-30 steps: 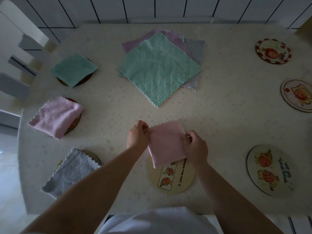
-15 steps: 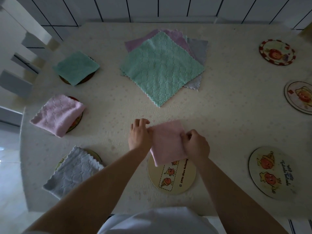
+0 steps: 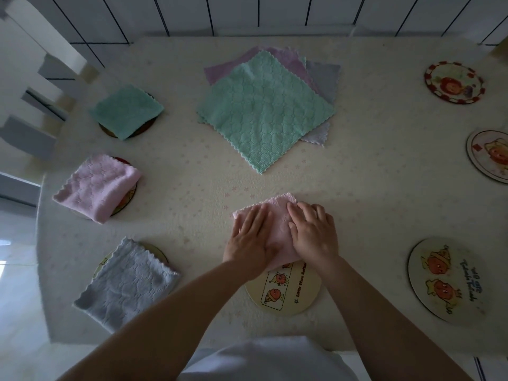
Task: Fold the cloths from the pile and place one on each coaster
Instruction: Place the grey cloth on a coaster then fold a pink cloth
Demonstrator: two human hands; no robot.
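Note:
A folded pink cloth (image 3: 279, 218) lies on the table just beyond a cream coaster (image 3: 286, 291), overlapping its far edge. My left hand (image 3: 251, 237) and my right hand (image 3: 313, 232) both press flat on it, fingers spread. The pile (image 3: 265, 111) at the table's middle has a green cloth on top, with purple and grey ones beneath. On the left, folded cloths cover three coasters: a folded green cloth (image 3: 126, 110), a folded pink one (image 3: 96, 187) and a folded grey one (image 3: 126, 281).
Three bare coasters lie on the right: a red-rimmed coaster (image 3: 453, 82) at the back, a cut-off coaster (image 3: 489, 155) at the right edge and a large coaster (image 3: 446, 279) near the front. A white chair (image 3: 33, 86) stands by the table's left side. The wall is tiled.
My hands held the folded pink cloth by its sides; now it lies on the table and both palms press flat on top of it.

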